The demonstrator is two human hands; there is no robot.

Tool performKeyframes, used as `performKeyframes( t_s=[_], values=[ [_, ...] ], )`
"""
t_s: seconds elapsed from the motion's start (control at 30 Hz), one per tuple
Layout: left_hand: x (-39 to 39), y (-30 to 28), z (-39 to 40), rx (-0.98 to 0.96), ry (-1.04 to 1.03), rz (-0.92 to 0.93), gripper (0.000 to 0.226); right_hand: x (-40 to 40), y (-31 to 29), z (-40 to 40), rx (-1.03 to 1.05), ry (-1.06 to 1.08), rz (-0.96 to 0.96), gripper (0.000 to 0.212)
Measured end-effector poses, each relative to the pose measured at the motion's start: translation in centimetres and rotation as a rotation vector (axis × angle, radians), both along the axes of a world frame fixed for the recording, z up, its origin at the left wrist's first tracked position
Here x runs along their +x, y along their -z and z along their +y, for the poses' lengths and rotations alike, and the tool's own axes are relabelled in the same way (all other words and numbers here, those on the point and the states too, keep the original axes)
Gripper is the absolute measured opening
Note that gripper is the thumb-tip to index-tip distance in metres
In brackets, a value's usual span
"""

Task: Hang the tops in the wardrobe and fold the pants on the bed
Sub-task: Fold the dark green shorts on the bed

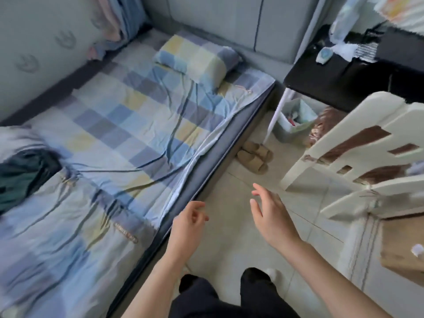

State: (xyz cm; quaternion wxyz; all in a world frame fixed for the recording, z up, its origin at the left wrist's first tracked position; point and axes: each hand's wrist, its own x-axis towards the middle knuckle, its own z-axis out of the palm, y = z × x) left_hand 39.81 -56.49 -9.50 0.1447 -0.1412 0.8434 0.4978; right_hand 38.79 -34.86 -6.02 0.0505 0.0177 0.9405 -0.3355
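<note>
Well left of both sets of fingers, the dark garment [25, 175] lies bunched on the bed [142, 125]. The left hand [187, 228] hangs loosely curled, the right hand [270, 216] spread — both empty. Risk: its crumpled folds could make a careless grab snag the sheet.

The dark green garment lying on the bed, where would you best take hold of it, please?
Probably at the dark green garment's right-hand edge, reaching leftward across the bed: it lies crumpled at the far left, partly cut off, that edge nearest both empty hands. Curl the fingers into a raised fold.
</note>
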Motion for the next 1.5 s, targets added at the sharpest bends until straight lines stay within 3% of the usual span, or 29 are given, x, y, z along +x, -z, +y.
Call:
performKeyframes(
  t_s=[0.2,0.4,0.83,1.03,1.3,1.5],
  values=[
    [2.5,1.7,-17.5,-0.023,-0.260,-0.064,0.015,-3.4,1.7,-16.8,0.000,-0.234,-0.057,0.037],
    [2.7,2.3,-29.2,-0.081,-0.472,-0.075,0.013,-7.3,3.1,-29.2,0.063,-0.461,-0.137,0.041],
    [-4.7,5.0,-42.8,-0.218,-0.915,-0.070,0.015,-22.2,8.4,-49.4,0.184,-0.927,-0.233,0.041],
    [-10.9,10.9,-50.6,-0.296,-0.894,-0.104,0.021,-29.6,13.4,-60.0,0.196,-1.007,-0.243,0.041],
    [-20.0,26.3,-65.0,-0.500,-0.688,-0.208,0.035,-38.3,27.8,-77.0,0.117,-0.898,-0.314,0.038],
    [-27.1,36.1,-73.6,-0.620,-0.594,-0.220,0.048,-42.9,37.7,-87.3,-0.062,-0.799,-0.366,0.037]
  ],
)
